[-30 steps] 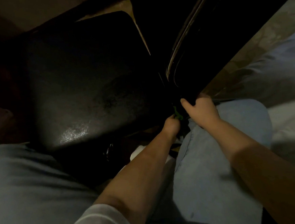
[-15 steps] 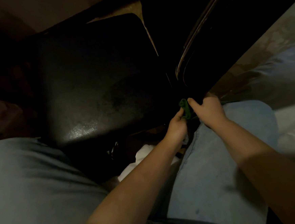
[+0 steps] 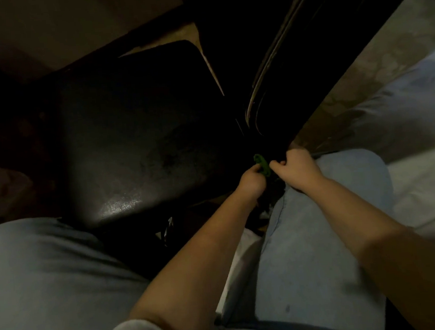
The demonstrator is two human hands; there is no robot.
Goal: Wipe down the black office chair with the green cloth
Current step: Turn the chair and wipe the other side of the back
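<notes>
The black office chair lies before me in dim light, its padded seat (image 3: 136, 145) filling the middle and its backrest (image 3: 294, 67) rising at the upper right. A small bunch of the green cloth (image 3: 262, 164) shows at the dark joint between seat and backrest. My left hand (image 3: 253, 181) grips the cloth from below. My right hand (image 3: 296, 167) is curled just right of it, fingers at the cloth and the backrest's lower edge. Most of the cloth is hidden by both hands.
My knees in light blue jeans (image 3: 320, 234) flank the chair's near edge. A pale bedsheet or cushion (image 3: 418, 149) lies at the right. A chair lever (image 3: 168, 230) pokes out under the seat. Brownish floor (image 3: 57, 26) shows at the top left.
More of the green cloth has come into sight between my hands. Both hands have closed in on it and shifted slightly, staying at the seat-backrest joint.
</notes>
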